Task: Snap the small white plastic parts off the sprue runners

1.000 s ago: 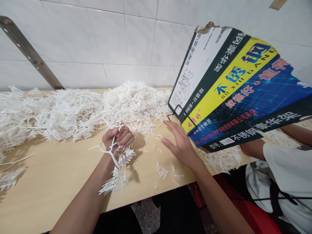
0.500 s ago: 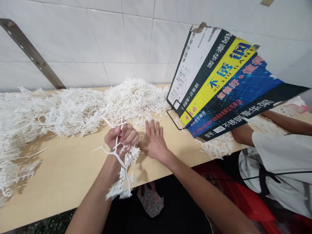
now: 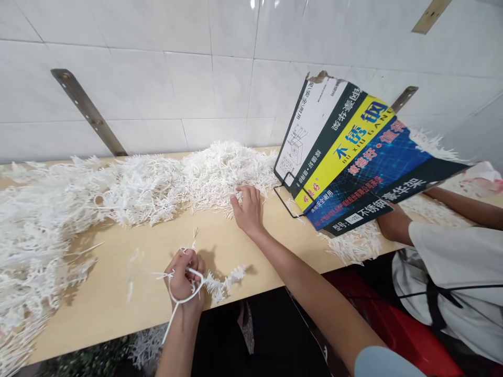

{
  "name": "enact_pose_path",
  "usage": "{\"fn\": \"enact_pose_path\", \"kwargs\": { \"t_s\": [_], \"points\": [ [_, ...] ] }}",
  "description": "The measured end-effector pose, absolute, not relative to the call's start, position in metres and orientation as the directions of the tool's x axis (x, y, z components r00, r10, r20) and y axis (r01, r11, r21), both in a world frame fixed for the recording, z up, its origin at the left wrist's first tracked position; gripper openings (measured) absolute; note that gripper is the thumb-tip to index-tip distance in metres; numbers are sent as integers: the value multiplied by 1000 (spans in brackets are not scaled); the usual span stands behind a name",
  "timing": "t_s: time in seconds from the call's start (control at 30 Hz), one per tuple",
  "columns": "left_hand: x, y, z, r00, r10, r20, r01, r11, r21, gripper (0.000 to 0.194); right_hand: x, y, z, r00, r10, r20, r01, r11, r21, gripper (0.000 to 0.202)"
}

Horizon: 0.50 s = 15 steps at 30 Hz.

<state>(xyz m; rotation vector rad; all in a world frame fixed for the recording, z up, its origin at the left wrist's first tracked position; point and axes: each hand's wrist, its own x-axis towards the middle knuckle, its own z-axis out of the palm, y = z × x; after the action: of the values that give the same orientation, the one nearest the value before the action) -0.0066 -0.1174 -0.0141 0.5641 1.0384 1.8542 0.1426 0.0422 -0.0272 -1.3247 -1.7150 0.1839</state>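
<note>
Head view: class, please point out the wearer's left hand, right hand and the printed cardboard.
Left hand [image 3: 179, 280]: head view, middle of the hand.
Right hand [image 3: 248, 210]: head view, back of the hand.
Cardboard [image 3: 349, 162]: head view, middle of its printed face.

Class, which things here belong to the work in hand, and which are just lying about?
In the work: white sprig in the left hand; white pile by the right hand.

Apparently just about: printed cardboard; wire stand; metal wall bracket.

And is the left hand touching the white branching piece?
Touching: the head view shows the left hand closed around part of the white branching piece.
</note>
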Motion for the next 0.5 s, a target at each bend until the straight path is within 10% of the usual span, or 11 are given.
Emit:
{"fn": "enact_pose_path", "kwargs": {
  "t_s": [0.3, 0.5],
  "points": [
    [-3, -121, -29, -622, 782, -29, -381, -270, 885, 46, 132, 23, -20, -676, 588, 444, 570, 799, -190, 37],
    [0, -123, -30, -734, 678, 42, -292, -371, 881, 41, 119, 6, -11, -987, 82, 140, 82, 997, -9, 59]
  ]
}}
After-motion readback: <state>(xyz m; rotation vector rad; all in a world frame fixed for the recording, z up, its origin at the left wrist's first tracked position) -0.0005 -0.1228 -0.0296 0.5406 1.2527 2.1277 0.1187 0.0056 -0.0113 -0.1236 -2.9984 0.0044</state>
